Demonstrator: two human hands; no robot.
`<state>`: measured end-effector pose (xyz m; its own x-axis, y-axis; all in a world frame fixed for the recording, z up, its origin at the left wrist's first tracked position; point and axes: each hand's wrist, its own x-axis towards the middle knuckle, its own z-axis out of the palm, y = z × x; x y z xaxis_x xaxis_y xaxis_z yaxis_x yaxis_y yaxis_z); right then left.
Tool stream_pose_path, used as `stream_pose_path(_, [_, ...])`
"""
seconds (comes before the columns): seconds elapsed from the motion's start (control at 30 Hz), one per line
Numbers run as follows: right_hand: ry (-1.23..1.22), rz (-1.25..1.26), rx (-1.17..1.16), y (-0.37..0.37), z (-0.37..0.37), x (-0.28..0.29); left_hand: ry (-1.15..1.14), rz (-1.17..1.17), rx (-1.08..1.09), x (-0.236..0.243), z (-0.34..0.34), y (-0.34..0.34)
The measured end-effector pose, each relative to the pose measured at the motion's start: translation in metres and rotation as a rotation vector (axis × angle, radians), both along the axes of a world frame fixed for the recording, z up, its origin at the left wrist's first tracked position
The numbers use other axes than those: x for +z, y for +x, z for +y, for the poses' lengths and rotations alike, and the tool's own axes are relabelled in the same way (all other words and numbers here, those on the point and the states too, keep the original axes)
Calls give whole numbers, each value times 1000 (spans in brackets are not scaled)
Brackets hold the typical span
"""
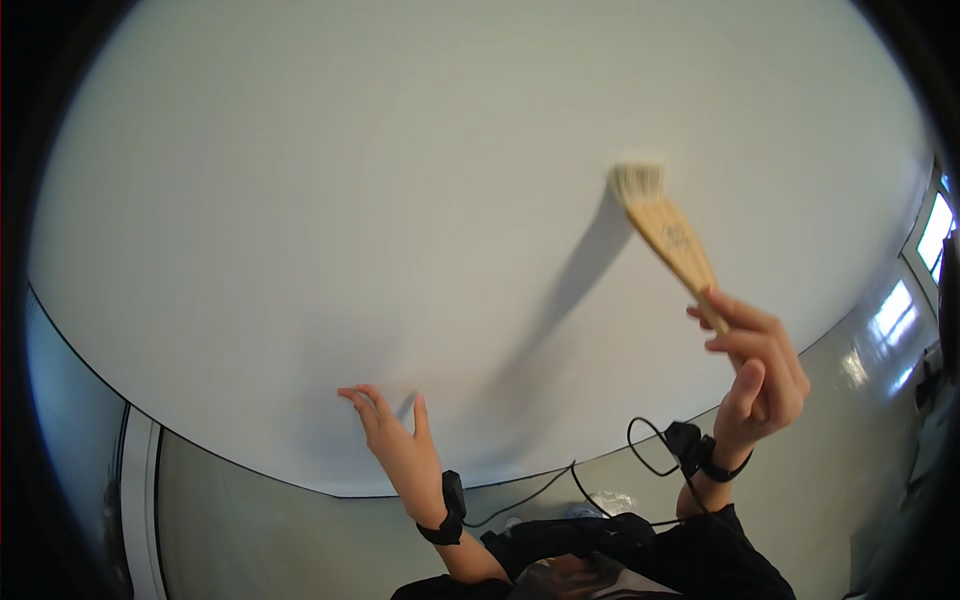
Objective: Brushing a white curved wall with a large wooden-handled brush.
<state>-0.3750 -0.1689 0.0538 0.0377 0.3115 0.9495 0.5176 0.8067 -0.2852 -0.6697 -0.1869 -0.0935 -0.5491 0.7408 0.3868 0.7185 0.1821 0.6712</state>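
A wide flat brush with a pale wooden handle and cream bristles is held in my right hand, the fingers closed round the handle's lower end. Its bristles meet a large white surface right of the middle, and a long shadow falls from them to the lower left. My left hand is near the lower edge of that surface, empty, with fingers stretched and thumb apart. Whether its fingertips touch the surface I cannot tell.
Black bands with small dark devices circle both wrists, and a thin black cable loops between them. Below the white surface's curved edge lies a grey shiny floor. A bright window stands at the far right. A white post rises at the lower left.
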Motion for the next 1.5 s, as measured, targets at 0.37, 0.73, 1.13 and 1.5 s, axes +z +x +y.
stream_pose_path(0.37, [-187,87,74,-17,-37,-5,27,5,52,4,0,-2])
stream_pose_path(0.73, [359,39,82,-63,16,38,42,159,74,-11,-5,5])
stream_pose_path(1.13, [52,-195,-250,-73,-36,-26,-59,21,-124,5,-29,-2])
stream_pose_path(1.5, [-249,-27,-225,-66,-59,-61,-64,118,-127,-5,-20,-11])
